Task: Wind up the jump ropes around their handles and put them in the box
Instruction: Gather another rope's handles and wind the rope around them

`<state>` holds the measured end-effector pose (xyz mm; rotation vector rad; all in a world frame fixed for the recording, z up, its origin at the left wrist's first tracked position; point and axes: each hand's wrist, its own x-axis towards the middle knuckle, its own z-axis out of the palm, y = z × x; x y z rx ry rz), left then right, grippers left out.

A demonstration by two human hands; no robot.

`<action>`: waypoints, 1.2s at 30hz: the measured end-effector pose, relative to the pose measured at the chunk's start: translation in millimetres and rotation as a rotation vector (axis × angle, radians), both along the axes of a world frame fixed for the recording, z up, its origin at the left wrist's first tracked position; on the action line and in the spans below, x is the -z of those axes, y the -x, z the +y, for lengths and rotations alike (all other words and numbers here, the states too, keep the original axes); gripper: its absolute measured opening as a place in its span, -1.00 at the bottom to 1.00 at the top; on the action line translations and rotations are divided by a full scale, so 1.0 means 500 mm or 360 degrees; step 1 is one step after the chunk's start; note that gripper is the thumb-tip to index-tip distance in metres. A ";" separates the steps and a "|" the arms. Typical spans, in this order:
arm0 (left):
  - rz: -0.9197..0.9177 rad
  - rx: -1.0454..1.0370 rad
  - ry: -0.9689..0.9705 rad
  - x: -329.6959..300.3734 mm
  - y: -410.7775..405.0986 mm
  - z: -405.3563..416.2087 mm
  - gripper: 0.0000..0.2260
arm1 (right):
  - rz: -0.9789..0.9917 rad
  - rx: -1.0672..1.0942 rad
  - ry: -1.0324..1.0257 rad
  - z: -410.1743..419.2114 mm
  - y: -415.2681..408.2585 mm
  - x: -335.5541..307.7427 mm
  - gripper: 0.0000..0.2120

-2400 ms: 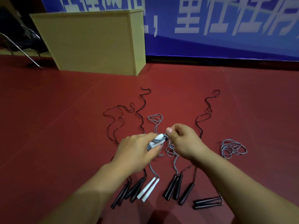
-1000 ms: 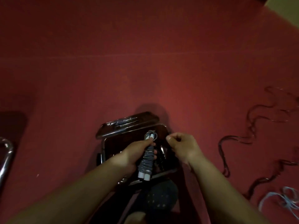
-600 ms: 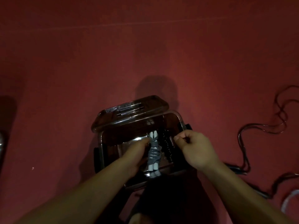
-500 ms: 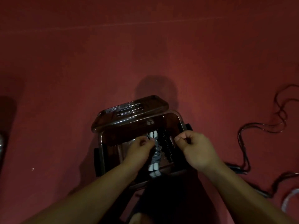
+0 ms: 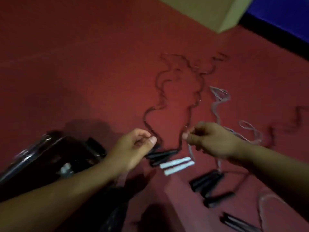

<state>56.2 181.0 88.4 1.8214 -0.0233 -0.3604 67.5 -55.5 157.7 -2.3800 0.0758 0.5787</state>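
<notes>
The frame is motion-blurred. Several unwound jump ropes lie on the red floor. A pair of black handles [image 5: 160, 156] lies just below my left hand [image 5: 133, 148], their black rope [image 5: 160, 91] snaking away. My left hand's fingers are curled, its thumb close to that rope; I see nothing in it. A pair of white handles [image 5: 177, 165] with a grey rope [image 5: 219, 97] lies below my right hand [image 5: 210, 139], which hovers with curled fingers and holds nothing visible. The dark see-through box [image 5: 50, 148] sits at lower left; its contents are hidden.
More black handle pairs [image 5: 207, 181] [image 5: 237, 221] lie at lower right with loose rope loops. A beige cabinet [image 5: 209, 10] and a blue banner [image 5: 284, 14] stand at the top right. My knee or leg is a dark shape at the bottom.
My left hand laid the wound white-handled rope in the box and let go. The view swung right, and both hands now hover over the ropes on the floor.
</notes>
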 end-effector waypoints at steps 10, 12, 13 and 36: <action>0.0414 0.0993 -0.0492 0.116 0.071 -0.448 -0.73 | 0.0116 0.1034 -0.0083 -0.370 0.375 0.207 -0.68; 0.0414 0.1131 -0.0657 0.147 0.092 -0.483 -0.70 | 0.0146 0.1047 -0.0004 -0.401 0.428 0.249 -0.73; 0.0389 0.1231 -0.0764 0.163 0.108 -0.510 -0.69 | 0.0163 0.1058 0.0031 -0.423 0.459 0.269 -0.75; -0.0001 0.2136 -0.1468 0.121 0.107 -0.664 -0.72 | -0.0085 0.0967 0.0578 -0.421 0.553 0.434 -0.64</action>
